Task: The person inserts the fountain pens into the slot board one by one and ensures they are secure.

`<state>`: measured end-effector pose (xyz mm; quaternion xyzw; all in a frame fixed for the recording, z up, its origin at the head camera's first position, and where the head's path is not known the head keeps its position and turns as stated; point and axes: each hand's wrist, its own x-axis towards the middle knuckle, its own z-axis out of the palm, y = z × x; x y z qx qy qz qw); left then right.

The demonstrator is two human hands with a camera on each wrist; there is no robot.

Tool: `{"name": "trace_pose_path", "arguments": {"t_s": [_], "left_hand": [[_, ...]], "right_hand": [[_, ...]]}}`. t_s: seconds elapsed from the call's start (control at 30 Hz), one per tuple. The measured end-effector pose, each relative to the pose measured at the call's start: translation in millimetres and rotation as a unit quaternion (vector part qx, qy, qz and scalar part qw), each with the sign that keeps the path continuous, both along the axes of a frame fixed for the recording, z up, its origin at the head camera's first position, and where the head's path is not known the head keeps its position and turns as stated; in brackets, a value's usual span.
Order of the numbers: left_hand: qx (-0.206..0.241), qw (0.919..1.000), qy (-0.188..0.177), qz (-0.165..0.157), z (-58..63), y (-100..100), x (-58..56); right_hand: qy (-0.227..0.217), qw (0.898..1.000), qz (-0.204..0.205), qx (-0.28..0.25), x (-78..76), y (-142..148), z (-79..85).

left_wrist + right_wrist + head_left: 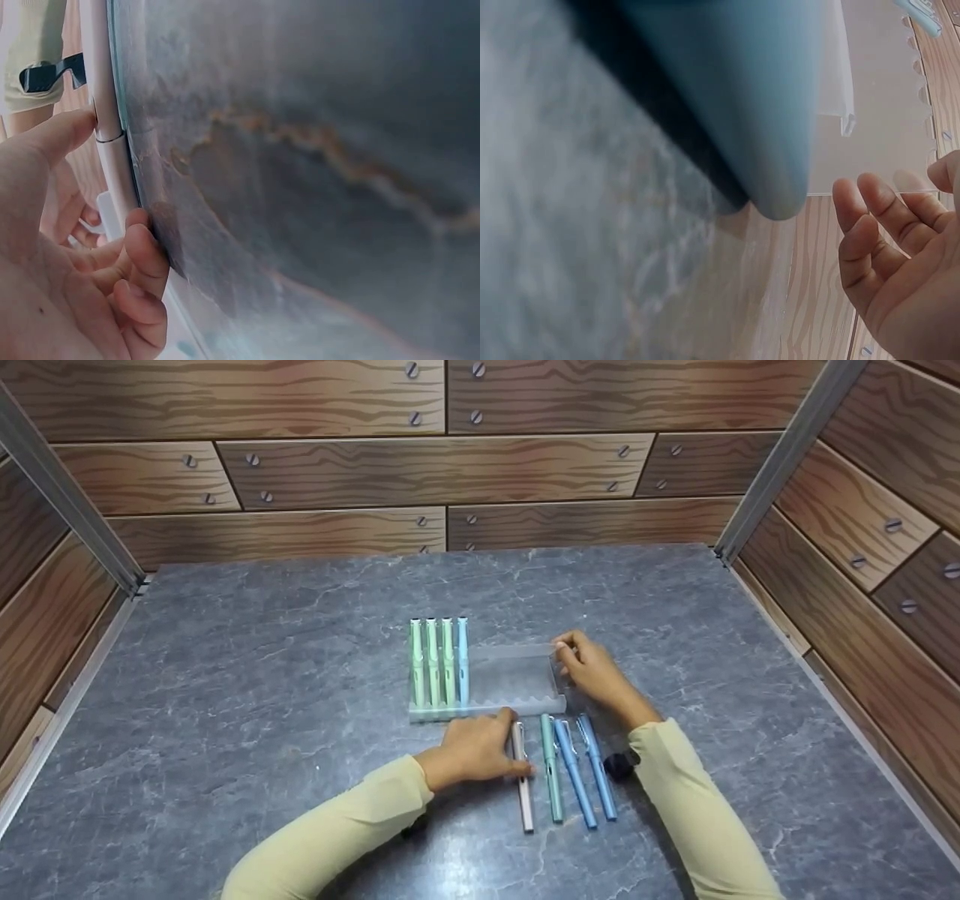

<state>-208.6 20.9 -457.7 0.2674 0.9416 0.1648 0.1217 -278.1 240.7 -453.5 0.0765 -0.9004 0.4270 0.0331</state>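
Note:
A clear plastic pen tray with a scalloped front edge lies mid-table. Three light green pens and one light blue pen stand side by side in its left slots. My right hand pinches the tray's far right corner; its fingertips show at the clear edge in the right wrist view. At the tray's front is my left hand, index finger reaching to the front edge. Its thumb touches a silvery-pink pen, and the other fingertips are near that pen's clip end.
Right of the silvery-pink pen lie a teal pen and two blue pens, all in front of the tray. Black wrist camera sits under the right sleeve. Wood-patterned panels wall the dark marbled table.

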Motion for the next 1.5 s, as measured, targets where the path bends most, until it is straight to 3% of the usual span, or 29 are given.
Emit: {"name": "trace_pose_path", "arguments": {"t_s": [0.47,0.9,1.13,1.5], "left_hand": [[0.036,0.9986,-0.036,0.016,-0.5,-4,-2.7],[0.103,0.9893,-0.097,0.036,2.1,-9,-4.8],[0.126,0.9854,-0.106,0.042,2.4,-10,-4.9],[0.205,0.9666,-0.150,0.035,2.4,-12,-3.8]], "right_hand": [[0.008,1.000,0.001,0.008,0.8,-1,2.4],[0.000,1.000,-0.002,-0.001,2.2,-2,3.4],[-0.007,1.000,-0.002,-0.016,1.4,-2,2.5],[0.008,1.000,-0.009,0.009,0.9,-2,1.9]]}}
